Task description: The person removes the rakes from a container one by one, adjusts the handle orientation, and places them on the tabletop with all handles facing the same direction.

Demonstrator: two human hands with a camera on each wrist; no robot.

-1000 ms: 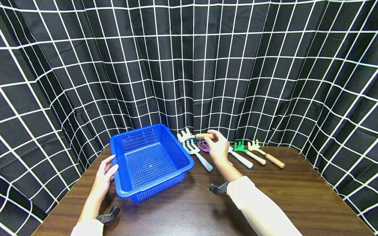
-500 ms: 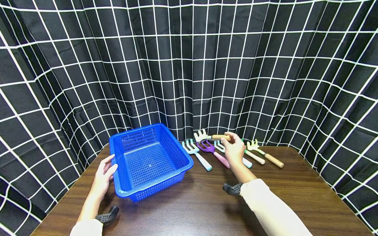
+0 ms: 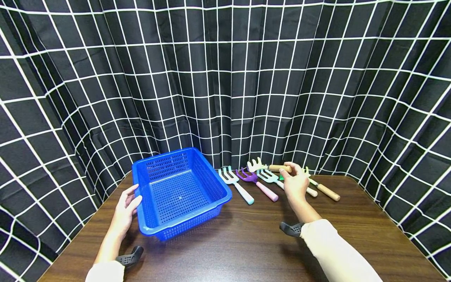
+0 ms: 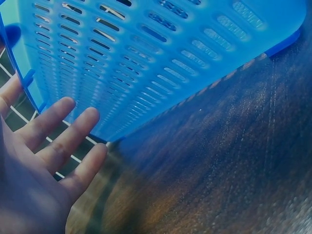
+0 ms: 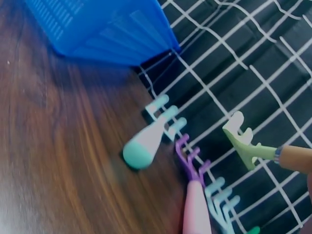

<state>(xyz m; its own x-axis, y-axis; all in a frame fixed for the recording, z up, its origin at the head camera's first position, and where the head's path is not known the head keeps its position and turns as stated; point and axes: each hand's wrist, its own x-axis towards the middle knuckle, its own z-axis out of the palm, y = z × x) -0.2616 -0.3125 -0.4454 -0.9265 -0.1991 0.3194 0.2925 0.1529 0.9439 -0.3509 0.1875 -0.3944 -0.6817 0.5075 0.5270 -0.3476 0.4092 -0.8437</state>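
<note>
My right hand pinches the end of the wooden handle of a hand rake with pale green tines, its head pointing left. It is raised over a row of other hand rakes. Among them are a pale blue one, a purple one with a pink handle and a second pale blue one. My left hand holds the left rim of a blue perforated basket, thumb over the edge. In the left wrist view several fingers spread outside its wall.
Right of the row, a green-headed rake is partly hidden behind my right hand. Beyond it lies a yellow-green rake with a wooden handle. The brown wooden table ends at a black curtain with white grid lines.
My right hand has carried the hand rake rightward above the row, uncovering the purple rake and then the second pale blue one. My left hand and the basket stay put.
</note>
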